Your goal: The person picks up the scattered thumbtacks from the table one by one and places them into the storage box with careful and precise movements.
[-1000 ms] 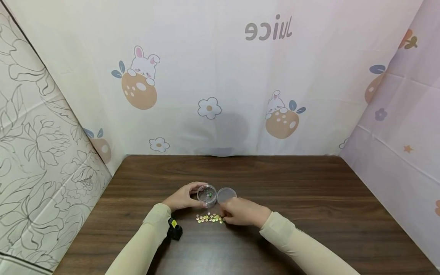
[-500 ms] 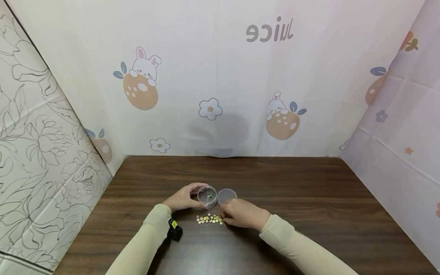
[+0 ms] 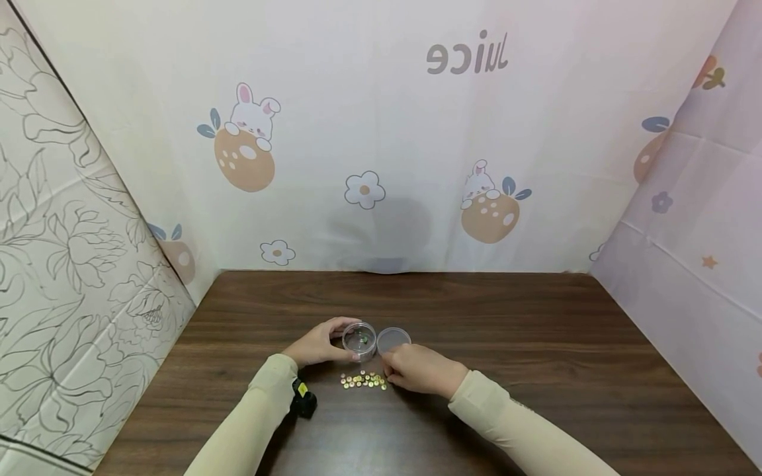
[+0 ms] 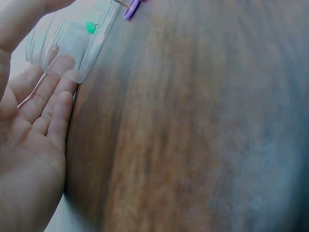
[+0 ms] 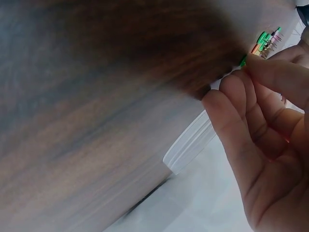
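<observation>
Left grip holds the clear tub.
I can't tell if my right grip has anything; one bump could scatter the pins beside it.

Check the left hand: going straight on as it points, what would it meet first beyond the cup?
Likely the round clear lid, just past the clear cup in the left hand; their rims look nearly touching, though the head view leaves the exact gap unclear.
</observation>
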`<state>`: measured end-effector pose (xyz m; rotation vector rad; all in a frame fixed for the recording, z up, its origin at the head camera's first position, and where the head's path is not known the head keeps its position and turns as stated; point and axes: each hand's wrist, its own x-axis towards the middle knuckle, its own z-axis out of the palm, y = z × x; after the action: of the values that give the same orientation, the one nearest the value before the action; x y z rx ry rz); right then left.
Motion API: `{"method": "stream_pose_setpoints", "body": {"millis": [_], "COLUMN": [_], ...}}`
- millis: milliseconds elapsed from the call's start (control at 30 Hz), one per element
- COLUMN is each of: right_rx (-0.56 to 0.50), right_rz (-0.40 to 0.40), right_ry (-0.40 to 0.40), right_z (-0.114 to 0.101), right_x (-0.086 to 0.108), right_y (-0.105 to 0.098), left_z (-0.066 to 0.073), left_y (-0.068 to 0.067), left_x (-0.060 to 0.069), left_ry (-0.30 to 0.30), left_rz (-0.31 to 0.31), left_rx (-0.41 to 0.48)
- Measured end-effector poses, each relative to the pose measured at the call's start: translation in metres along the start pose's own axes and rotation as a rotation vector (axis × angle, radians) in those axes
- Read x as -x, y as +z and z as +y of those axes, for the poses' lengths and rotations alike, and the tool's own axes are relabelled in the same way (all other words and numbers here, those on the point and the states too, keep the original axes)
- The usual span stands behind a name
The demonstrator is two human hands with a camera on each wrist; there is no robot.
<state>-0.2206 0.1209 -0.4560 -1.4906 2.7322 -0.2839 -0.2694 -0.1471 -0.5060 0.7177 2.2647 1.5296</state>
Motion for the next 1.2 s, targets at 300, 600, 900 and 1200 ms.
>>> {"method": "stream_pose_setpoints", "body": {"millis": [300,600,900,1200], "right_rx": [-0.021,-0.054,-0.04,-0.107], "right_rz": [-0.006,0.0,0.115,0.224], "right_ry": [0.006,0.012,0.068,0.069], "right_z": [0.001,0.0,-0.001,0.0], "right_x": [0.0,-0.001,-0.006,-0.016], "right_y": [-0.001,-0.001,-0.004,-0.01], "left_z": [0.005,0.009,0.029,0.03], "left_y": [0.001,0.003,0.004,0.004], "left_x": [0.002,0.003,0.011,0.01], "left_ry": [-0.004,-0.02,0.01,0.002], "left_rz": [0.006,0.021,0.012,0.02], "left_rx": [0.011,0.007,0.041,0.025]}}
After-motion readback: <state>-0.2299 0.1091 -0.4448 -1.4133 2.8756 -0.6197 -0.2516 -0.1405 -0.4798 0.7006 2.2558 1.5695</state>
